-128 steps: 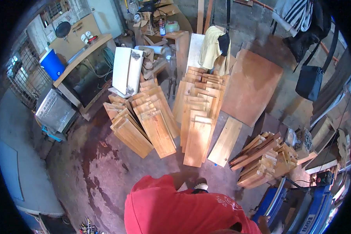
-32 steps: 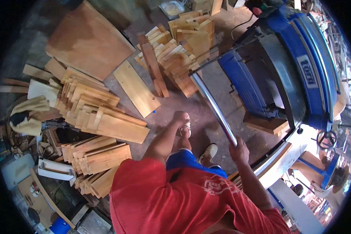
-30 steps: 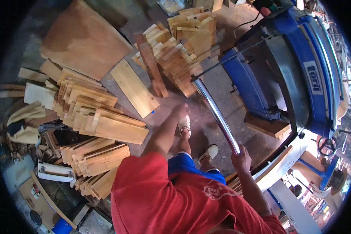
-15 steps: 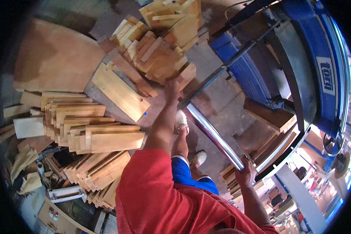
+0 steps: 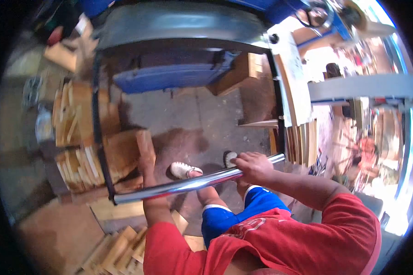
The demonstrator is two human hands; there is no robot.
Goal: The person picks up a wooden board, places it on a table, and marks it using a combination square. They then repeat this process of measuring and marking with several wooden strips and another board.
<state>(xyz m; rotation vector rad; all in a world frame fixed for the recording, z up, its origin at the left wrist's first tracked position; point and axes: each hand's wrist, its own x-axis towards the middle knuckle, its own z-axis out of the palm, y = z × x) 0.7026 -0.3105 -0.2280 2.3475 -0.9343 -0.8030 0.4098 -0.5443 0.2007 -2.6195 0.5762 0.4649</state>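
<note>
A polished chrome bar spans in front of me, joined at both ends to dark side rods. My right hand rests near the bar's right end, its fingers curled over the top. Beyond the bar's left part, my left hand reaches down with the forearm passing under the bar. It grips a short wooden block, held upright beside a stack of boards. The fingers of this hand are partly blurred.
A grey metal machine bed stands ahead, with a blue panel beneath it. Several wooden boards lean at the right. More wood pieces are piled at left, and boards lie at lower left. My shoes are on the concrete floor.
My view has turned to the right, so the bar now runs nearly across it. My right hand stays on the bar, and my left hand still holds the wooden block.
</note>
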